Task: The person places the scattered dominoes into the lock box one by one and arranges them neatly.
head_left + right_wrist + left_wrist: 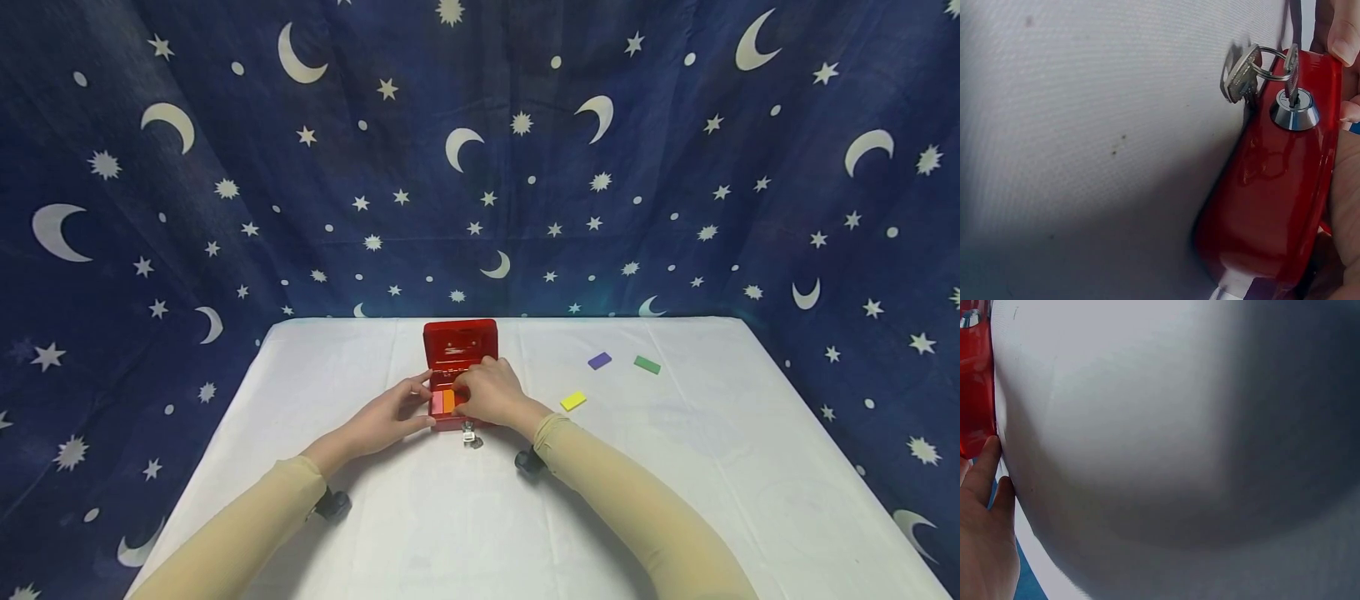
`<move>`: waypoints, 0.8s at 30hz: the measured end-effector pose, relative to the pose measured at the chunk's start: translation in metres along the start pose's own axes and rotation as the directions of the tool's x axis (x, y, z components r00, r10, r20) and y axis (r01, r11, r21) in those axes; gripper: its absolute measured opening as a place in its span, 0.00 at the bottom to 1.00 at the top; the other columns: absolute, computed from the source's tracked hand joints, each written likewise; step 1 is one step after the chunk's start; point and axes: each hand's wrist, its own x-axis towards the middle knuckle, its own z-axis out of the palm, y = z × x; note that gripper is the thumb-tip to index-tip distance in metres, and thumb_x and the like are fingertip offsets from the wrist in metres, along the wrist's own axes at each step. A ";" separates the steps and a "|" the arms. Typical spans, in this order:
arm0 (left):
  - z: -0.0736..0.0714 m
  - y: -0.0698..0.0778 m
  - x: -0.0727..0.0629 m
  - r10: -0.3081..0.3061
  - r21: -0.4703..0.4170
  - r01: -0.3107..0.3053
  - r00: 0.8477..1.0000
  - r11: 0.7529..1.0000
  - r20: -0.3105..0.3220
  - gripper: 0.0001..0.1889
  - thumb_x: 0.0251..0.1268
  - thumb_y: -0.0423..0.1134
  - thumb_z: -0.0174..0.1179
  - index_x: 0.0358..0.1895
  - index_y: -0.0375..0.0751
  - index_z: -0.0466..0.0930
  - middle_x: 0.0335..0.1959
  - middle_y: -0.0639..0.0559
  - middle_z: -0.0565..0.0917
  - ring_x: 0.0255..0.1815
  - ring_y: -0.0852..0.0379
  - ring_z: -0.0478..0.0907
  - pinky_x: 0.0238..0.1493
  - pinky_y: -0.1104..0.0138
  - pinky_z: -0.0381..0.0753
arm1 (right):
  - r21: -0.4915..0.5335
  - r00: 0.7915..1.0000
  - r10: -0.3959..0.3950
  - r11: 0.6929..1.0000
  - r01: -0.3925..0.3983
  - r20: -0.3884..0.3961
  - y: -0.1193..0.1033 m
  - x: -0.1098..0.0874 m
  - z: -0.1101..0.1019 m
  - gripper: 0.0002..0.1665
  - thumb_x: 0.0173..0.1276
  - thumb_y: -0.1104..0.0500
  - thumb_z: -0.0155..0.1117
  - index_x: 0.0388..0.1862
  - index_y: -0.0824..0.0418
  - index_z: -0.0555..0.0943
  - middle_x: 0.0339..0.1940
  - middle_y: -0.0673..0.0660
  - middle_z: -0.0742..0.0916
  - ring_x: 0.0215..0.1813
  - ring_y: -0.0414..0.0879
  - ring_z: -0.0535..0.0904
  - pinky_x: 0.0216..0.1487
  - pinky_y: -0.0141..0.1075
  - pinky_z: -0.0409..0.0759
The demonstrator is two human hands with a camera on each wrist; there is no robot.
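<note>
A small red metal cash box (450, 423) stands on the table with its lid (461, 340) raised. Inside, at the left, a pink block (437, 402) lies beside an orange block (448, 401). My right hand (491, 390) reaches over the box's right side, and its thumb and fingers pinch the orange block at its ends. At the left wall my left hand (390, 412) rests with spread fingers, its thumb at the front corner. In the right wrist view, keys (1244, 72) on a ring hang from the lock (1295, 111). My right hand covers the right part of the interior.
Right of the box lie a yellow block (573, 401), a purple block (600, 361) and a green block (647, 365). White cloth covers the table (420, 517). A dark blue curtain (420, 242) with moons and stars rises behind it.
</note>
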 end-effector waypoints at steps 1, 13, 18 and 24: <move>0.000 0.000 0.000 0.000 0.000 0.000 1.000 1.000 0.000 0.25 0.62 0.58 0.71 0.57 0.58 0.73 0.81 0.66 0.59 0.77 0.54 0.65 0.74 0.39 0.60 | 0.000 1.000 -0.001 1.000 0.001 0.000 0.000 0.000 0.000 0.29 0.55 0.39 0.80 0.56 0.46 0.88 0.47 0.44 0.89 0.45 0.43 0.70 0.50 0.39 0.69; 0.000 0.000 0.000 0.010 0.000 -0.010 1.000 1.000 -0.001 0.25 0.62 0.57 0.71 0.58 0.58 0.73 0.81 0.66 0.59 0.77 0.54 0.64 0.74 0.39 0.59 | 0.005 1.000 -0.005 1.000 0.005 -0.001 0.000 0.000 0.000 0.29 0.56 0.39 0.79 0.55 0.46 0.88 0.45 0.43 0.89 0.45 0.43 0.70 0.50 0.39 0.69; 0.000 0.000 0.000 0.005 -0.004 -0.005 1.000 1.000 0.002 0.25 0.62 0.57 0.71 0.58 0.58 0.73 0.81 0.66 0.59 0.78 0.54 0.64 0.74 0.39 0.59 | -0.003 1.000 -0.012 1.000 0.012 -0.008 0.000 0.000 0.000 0.28 0.56 0.39 0.79 0.55 0.46 0.88 0.45 0.43 0.89 0.45 0.43 0.70 0.50 0.39 0.68; 0.000 0.000 -0.001 0.001 -0.007 -0.001 1.000 1.000 0.004 0.25 0.62 0.57 0.71 0.57 0.58 0.73 0.81 0.66 0.59 0.77 0.54 0.64 0.74 0.39 0.59 | -0.010 1.000 -0.016 1.000 0.016 -0.012 -0.001 -0.001 -0.001 0.27 0.56 0.39 0.79 0.54 0.45 0.88 0.45 0.43 0.89 0.45 0.43 0.70 0.49 0.39 0.68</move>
